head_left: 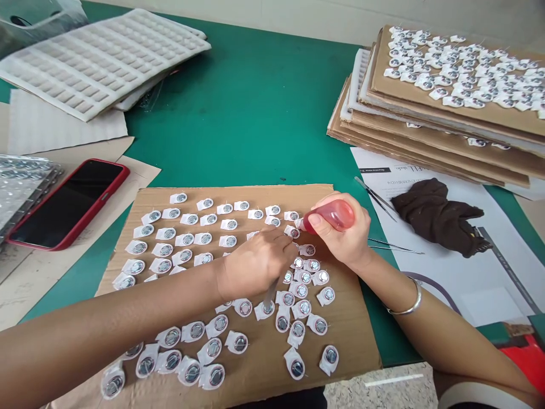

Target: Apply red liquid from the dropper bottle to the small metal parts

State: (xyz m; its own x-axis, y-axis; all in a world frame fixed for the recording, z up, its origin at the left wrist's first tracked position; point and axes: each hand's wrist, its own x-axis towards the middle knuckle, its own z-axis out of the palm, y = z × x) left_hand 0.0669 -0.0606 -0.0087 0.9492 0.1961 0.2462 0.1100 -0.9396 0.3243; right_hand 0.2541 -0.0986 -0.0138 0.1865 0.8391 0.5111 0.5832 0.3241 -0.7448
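My right hand (347, 230) is closed around a small red squeeze bottle (337, 213), whose nozzle points left at one of the white-tabbed round pieces (292, 232). Beside it, my left hand (258, 261) has its fingers pinched close to that same piece. A flat grey metal end, which looks like tweezers (271, 293), sticks out below the left palm; their tips are hidden by the fingers. Both hands are over a brown cardboard sheet (340, 335). Many such pieces, each a silvery disc on a white tab, lie in loose rows across it.
At the back right, stacked cardboard sheets (353, 136) carry more pieces. Tweezers (374, 196) and a dark cloth (438, 213) lie on printed paper (481, 284). White gridded trays (106, 57) and a red-cased phone (68, 201) occupy the left of the green table (264, 113).
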